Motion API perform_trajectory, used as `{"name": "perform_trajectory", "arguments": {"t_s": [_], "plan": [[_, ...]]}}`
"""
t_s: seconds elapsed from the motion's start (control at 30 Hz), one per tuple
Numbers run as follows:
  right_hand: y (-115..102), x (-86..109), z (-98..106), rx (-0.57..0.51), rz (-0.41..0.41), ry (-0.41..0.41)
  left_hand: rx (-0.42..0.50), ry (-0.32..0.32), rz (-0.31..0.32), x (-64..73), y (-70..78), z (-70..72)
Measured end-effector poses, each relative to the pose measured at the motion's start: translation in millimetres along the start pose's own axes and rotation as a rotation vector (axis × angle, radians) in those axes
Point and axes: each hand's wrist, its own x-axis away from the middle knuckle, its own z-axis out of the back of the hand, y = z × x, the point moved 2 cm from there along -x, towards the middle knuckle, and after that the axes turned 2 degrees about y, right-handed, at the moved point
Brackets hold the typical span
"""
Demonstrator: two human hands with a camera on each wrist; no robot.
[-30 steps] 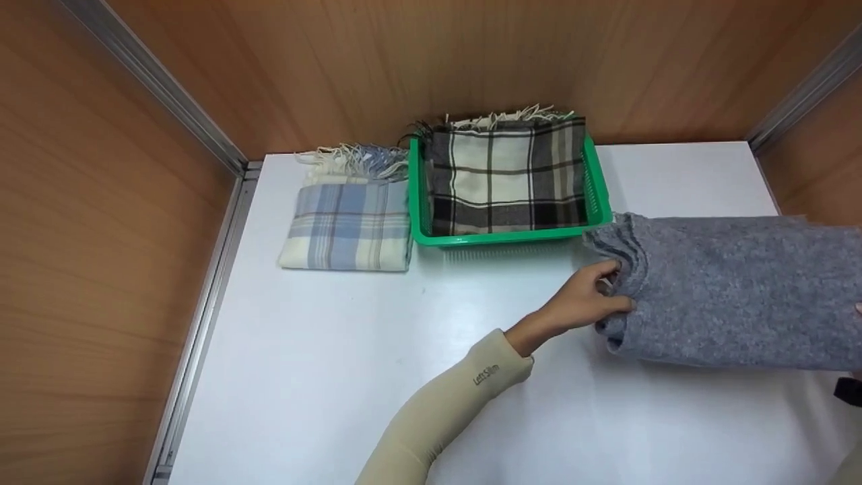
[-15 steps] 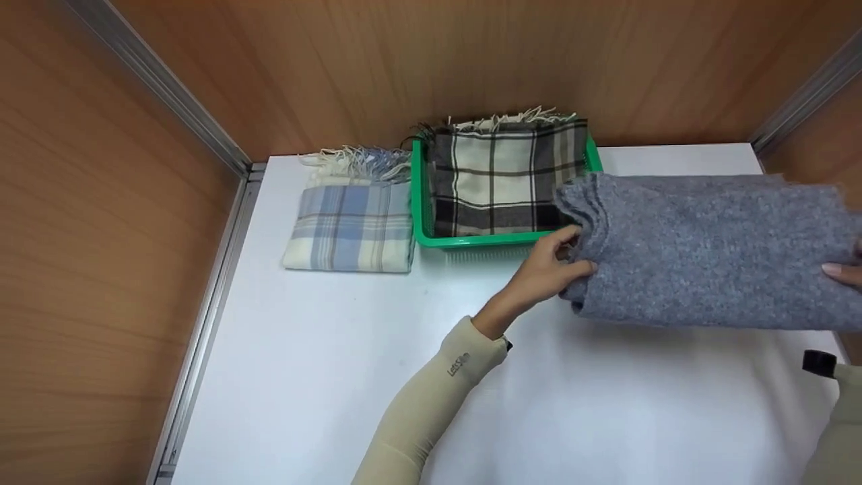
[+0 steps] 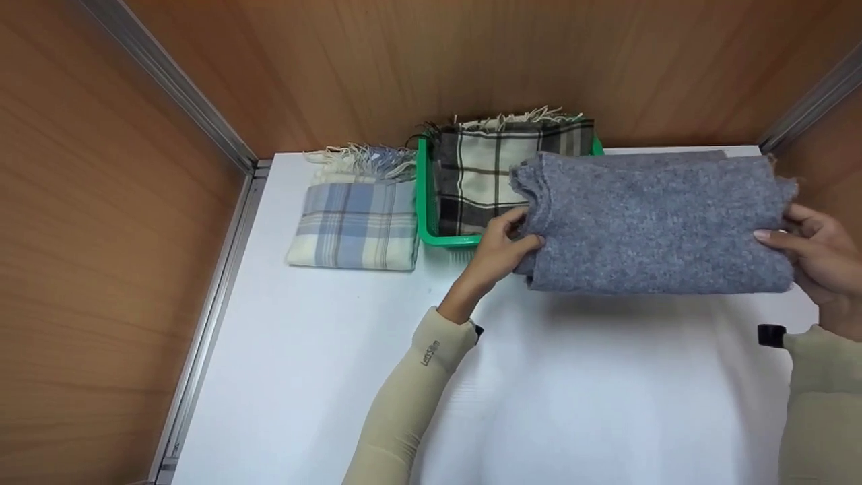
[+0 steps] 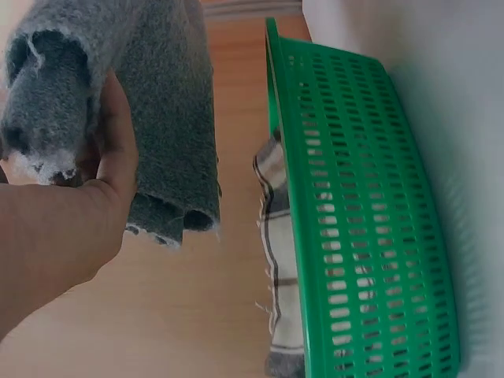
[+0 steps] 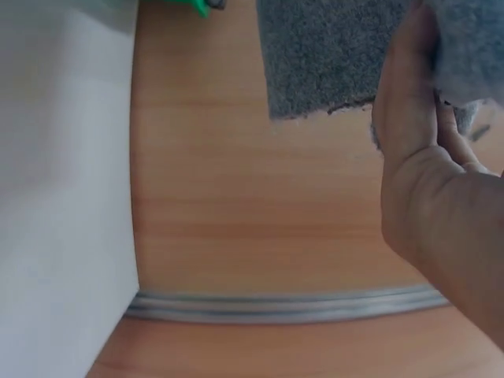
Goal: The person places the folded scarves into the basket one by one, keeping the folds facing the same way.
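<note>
A folded grey woolly blanket [image 3: 653, 225] hangs level above the table, hiding the right part of the green basket [image 3: 425, 195]. My left hand [image 3: 497, 252] pinches its left edge, thumb on the near face and fingers behind. At the opposite edge my right hand [image 3: 818, 249] grips it the same way. Inside the basket lies a folded dark-and-white plaid scarf [image 3: 481, 168] with a fringe at the back. In the left wrist view the layered folds of the blanket [image 4: 169, 118] stand above the level of the basket's rim [image 4: 295, 236].
Left of the basket, close to its side, a folded blue-and-cream plaid scarf [image 3: 357, 222] lies on the white table [image 3: 323, 370], its fringe toward the back. Wooden panels [image 3: 377, 67] rise behind and at both sides, joined by metal rails [image 3: 202, 323].
Both hands have carried the grey blanket left and farther back, from right of the basket to over its right part. My right hand has come fully into the head view.
</note>
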Motion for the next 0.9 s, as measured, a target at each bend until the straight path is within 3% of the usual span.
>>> {"name": "perform_trajectory", "arguments": {"t_s": [0.27,0.5,0.73,0.9], "plan": [[9.1,-18.1,-25.6,0.008,-0.031,-0.008,-0.015,0.09,0.015,3.5,-5.8,28.2],[17.7,-32.0,-45.9,-0.015,-0.071,-0.083,0.004,0.16,0.013,7.2,-10.2,48.8],[23.7,-42.2,-59.9,0.118,-0.086,-0.037,0.006,0.223,0.04,10.2,-14.4,65.6],[29.4,-48.4,-69.4,0.139,-0.077,-0.048,0.026,0.267,0.059,13.1,-17.0,75.8]]}}
